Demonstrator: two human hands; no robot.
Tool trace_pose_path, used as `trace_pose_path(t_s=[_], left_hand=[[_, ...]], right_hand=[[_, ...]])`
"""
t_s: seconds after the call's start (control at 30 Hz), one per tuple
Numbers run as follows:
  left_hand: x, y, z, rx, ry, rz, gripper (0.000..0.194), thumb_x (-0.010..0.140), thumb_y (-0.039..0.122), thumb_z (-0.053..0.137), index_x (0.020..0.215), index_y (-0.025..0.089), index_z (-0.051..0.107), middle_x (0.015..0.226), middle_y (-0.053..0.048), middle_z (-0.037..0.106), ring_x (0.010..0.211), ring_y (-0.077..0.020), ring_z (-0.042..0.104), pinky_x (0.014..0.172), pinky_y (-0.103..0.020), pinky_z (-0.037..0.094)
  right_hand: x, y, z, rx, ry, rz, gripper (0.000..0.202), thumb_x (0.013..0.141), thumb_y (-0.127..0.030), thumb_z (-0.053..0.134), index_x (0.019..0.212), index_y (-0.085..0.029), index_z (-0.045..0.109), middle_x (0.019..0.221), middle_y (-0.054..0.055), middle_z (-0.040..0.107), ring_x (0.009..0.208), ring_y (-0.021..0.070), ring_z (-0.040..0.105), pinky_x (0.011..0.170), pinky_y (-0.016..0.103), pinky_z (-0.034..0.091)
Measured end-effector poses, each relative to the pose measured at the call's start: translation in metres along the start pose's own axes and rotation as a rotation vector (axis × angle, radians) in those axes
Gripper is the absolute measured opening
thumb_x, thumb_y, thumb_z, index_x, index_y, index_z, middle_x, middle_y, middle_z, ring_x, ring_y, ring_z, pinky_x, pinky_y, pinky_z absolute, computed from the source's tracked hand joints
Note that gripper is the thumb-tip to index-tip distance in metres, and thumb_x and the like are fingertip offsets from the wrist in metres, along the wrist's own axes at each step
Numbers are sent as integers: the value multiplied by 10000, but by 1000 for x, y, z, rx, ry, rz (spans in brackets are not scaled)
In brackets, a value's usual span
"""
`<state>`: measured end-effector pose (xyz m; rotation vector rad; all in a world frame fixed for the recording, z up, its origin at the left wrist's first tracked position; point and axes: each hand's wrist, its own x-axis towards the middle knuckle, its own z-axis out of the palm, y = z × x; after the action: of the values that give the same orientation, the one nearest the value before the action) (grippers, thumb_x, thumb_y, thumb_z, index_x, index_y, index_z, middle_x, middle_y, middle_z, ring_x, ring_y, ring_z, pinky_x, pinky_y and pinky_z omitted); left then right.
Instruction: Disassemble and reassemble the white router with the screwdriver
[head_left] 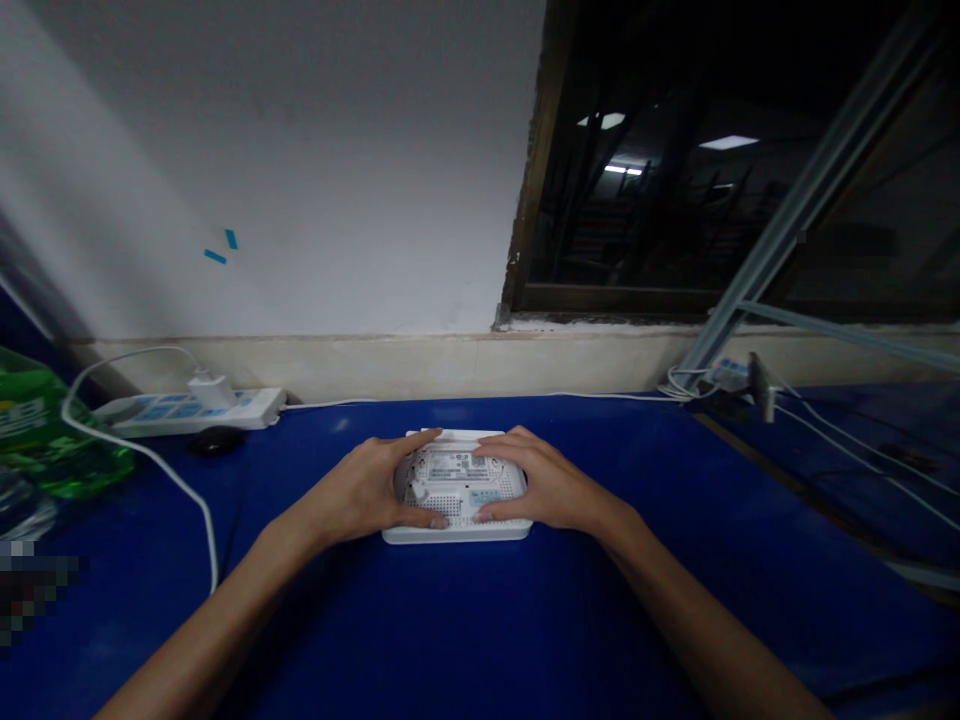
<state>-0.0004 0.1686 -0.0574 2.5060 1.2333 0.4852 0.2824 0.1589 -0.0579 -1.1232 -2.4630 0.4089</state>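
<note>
A white router (pixel 466 487) with rounded corners lies on the blue tabletop, its underside facing up. Printed labels, vent holes and screw recesses show on that face. My left hand (pixel 369 488) grips its left side, thumb along the near edge and fingers reaching to the far edge. On the opposite side my right hand (pixel 556 484) holds it the same way, thumb near and fingers over the far part. Both palms hide the router's left and right ends.
At the back left sit a white power strip (pixel 259 408) with a plugged-in adapter (pixel 210 388), a dark mouse-like object (pixel 216 441) and a green bottle (pixel 52 430). A white cable (pixel 187 490) curves down the left. A metal frame (pixel 712 330) with cables stands at right.
</note>
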Motion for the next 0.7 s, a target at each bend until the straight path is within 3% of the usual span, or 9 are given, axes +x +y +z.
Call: trace_pose_path(t_s=[0.2, 0.43, 0.57, 0.63, 0.7], left_hand=[[1, 2, 0, 39, -26, -42, 935, 662, 713, 760, 1451, 304, 472, 1233, -74, 685, 1028, -327, 667, 866, -418, 506], [0, 12, -7, 113, -54, -31, 963, 678, 746, 724, 1474, 285, 440, 1285, -105, 655, 1084, -349, 649, 908, -454, 496], [-6, 17, -8, 163, -55, -38, 916, 737, 763, 662, 1494, 310, 416, 1357, -120, 611, 1148, -357, 631, 947, -463, 496], [-9, 16, -7, 213, -49, -32, 891, 759, 779, 626, 1488, 307, 427, 1360, -130, 607, 1157, -368, 625, 958, -494, 492], [-10, 14, -4, 246, -22, 10, 859, 785, 773, 601, 1478, 290, 448, 1393, -138, 579, 1196, -373, 597, 992, -524, 472]], right_hand=[[-1, -3, -1, -62, -61, 21, 767, 756, -660, 712, 1360, -201, 602, 1443, 127, 555, 1293, 329, 483, 1092, 473, 373], [14, -1, -17, -1, -78, -27, 679, 720, -623, 763, 1258, -220, 670, 1183, 82, 718, 1063, 283, 622, 902, 386, 491], [9, 15, -28, 151, 134, 78, 339, 953, -461, 556, 1146, -230, 712, 1053, 41, 758, 886, 182, 689, 791, 288, 506], [1, 24, -34, 48, 262, 183, 282, 971, -406, 521, 1048, -227, 725, 900, 26, 759, 731, 161, 672, 677, 275, 482], [-7, 31, -37, -116, 308, 304, 223, 939, -376, 560, 959, -227, 724, 759, 18, 728, 631, 161, 637, 592, 277, 429]])
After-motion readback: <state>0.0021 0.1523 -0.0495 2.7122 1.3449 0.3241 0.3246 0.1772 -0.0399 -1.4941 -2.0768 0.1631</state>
